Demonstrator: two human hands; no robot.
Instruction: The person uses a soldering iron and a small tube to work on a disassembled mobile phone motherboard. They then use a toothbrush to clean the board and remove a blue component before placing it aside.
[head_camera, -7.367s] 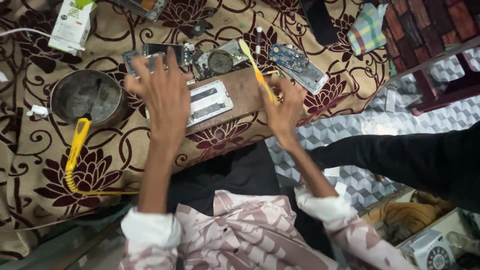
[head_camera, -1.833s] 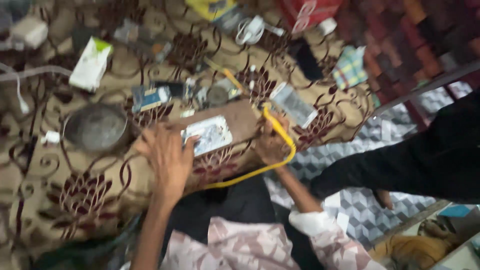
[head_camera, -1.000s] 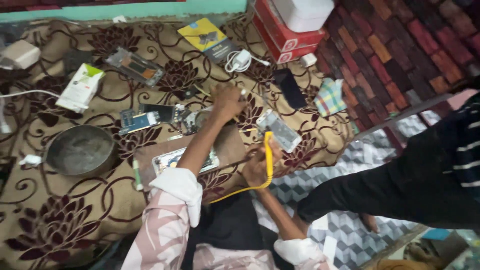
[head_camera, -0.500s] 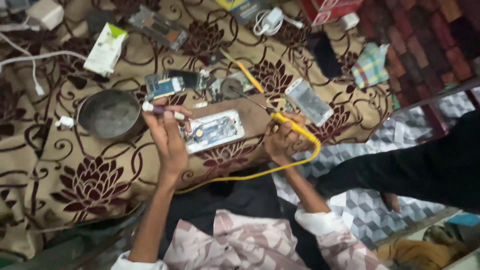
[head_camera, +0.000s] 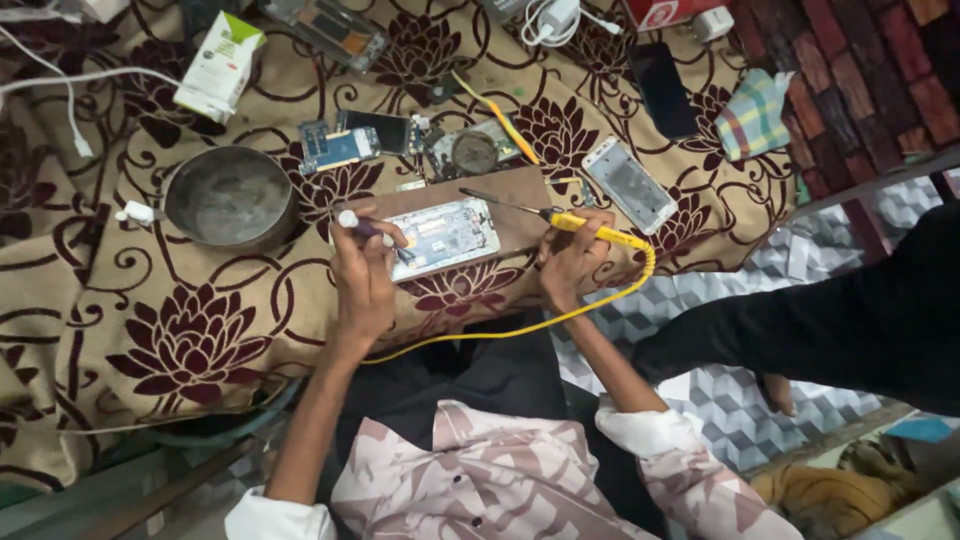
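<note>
Work surface is a brown cloth (head_camera: 200, 340) with dark floral print, spread low; grey patterned floor (head_camera: 740, 410) to the right, red-brick-pattern mat (head_camera: 850, 60) top right. On the cloth: round metal bowl (head_camera: 230, 197), white-green carton (head_camera: 220, 65), loose circuit boards (head_camera: 340, 147), a second opened phone (head_camera: 630, 183), a black phone (head_camera: 665, 88), a checked rag (head_camera: 755, 113). Opened phone (head_camera: 445, 235) lies face-up on a brown wooden board (head_camera: 520, 190), centre of the cloth, between both hands. Left hand (head_camera: 362, 275) is closed around a slim tool with a white cap (head_camera: 350, 219), fingertips at the phone's left edge. Right hand (head_camera: 572, 262) is fisted on a yellow soldering iron (head_camera: 590, 230), tip (head_camera: 475, 195) over the board above the phone, yellow cord (head_camera: 520, 325) trailing toward the lap. Another person's dark sleeve (head_camera: 830, 320) at right.
</note>
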